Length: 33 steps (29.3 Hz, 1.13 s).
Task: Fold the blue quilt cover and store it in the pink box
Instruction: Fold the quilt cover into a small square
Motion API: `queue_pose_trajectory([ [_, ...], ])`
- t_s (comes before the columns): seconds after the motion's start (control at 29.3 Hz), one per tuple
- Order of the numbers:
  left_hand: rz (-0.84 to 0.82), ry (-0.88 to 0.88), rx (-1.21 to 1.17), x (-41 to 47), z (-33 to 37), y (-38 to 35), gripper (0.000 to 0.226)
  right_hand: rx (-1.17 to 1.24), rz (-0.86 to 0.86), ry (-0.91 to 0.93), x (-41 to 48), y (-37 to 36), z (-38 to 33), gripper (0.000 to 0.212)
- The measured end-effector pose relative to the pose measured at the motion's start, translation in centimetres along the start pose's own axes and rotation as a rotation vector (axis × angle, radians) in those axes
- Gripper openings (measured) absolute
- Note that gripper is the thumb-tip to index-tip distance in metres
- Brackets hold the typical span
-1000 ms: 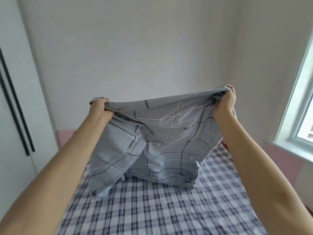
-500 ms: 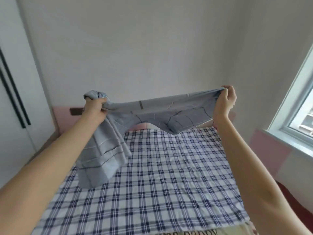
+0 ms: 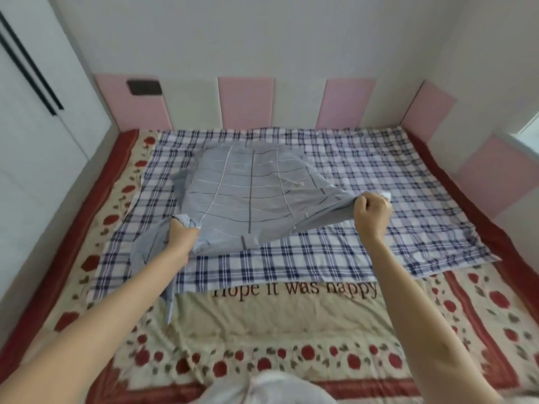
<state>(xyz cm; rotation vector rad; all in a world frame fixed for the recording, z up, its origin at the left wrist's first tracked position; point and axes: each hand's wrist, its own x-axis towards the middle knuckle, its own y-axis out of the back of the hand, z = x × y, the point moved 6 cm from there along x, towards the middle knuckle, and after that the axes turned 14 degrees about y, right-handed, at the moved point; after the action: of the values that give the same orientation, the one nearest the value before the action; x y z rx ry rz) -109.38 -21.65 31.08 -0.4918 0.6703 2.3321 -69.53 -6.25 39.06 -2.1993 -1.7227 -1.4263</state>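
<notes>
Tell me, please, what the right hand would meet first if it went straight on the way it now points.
Probably the checked sheet just beyond its knuckles: the right hand, gripping the blue quilt cover, points forward and downward past the cover's edge. Depth is unclear.

place: home bedroom | bed (image 3: pixel 277 325) is lying under the left hand (image 3: pixel 183 231) and right hand (image 3: pixel 372 211), wearing a checked sheet (image 3: pixel 364 176) over a rose-print blanket (image 3: pixel 116 199) | pink padded panels (image 3: pixel 246 103) are running beyond them | wardrobe door (image 3: pixel 29 141) is standing leftward
</notes>
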Motion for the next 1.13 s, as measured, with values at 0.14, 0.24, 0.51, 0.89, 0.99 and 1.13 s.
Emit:
queue_pose_trajectory([
  [0.14,0.037,0.161,0.155,0.7,-8.1,1.2,0.018,-0.125,-0.297,-0.070,-6.8,-2.6,3.0,0.034],
  [0.24,0.022,0.249,0.262,0.0,-13.7,2.0,0.008,-0.235,-0.634,-0.080,-12.2,-4.1,5.8,0.038],
  [0.51,0.032,0.250,0.429,-1.3,-18.8,2.3,0.074,-0.406,-1.144,-0.217,-21.0,-4.7,8.8,0.032],
  [0.89,-0.064,0.024,1.017,-2.3,-24.0,1.8,0.039,-0.559,-1.434,-0.071,-27.3,-4.1,10.0,0.025],
  [0.99,-0.119,0.068,1.080,-2.6,-26.0,1.8,0.042,-0.599,-1.493,0.048,-29.4,-4.1,9.9,0.028],
  [1.13,-0.226,0.152,1.092,-4.3,-30.1,1.7,0.044,-0.604,-1.549,0.031,-35.3,-2.4,11.2,0.028],
])
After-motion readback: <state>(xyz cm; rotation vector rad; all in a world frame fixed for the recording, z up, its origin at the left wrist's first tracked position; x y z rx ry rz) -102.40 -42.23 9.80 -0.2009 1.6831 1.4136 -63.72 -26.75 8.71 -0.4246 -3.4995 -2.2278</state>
